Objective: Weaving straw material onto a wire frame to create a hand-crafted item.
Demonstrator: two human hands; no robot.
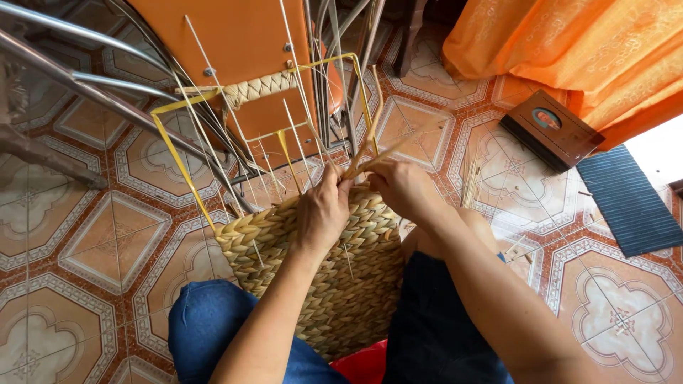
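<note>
A half-woven straw basket (348, 277) rests between my knees, its braided wall wrapped on a yellow wire frame (178, 160) with thin white upright ribs. My left hand (324, 210) presses on the top edge of the weave and pinches a pale straw strand (373, 153). Just to its right, my right hand (402, 186) grips the same strand, which sticks up and away from the rim. The fingertips of both hands are partly hidden behind each other.
An orange chair seat (242, 43) with chrome legs (85, 89) stands behind the frame. An orange curtain (569, 50) hangs at the top right above a dark framed picture (551, 128) and a dark ribbed mat (629, 203). Loose straw (469, 181) lies on the patterned tile floor.
</note>
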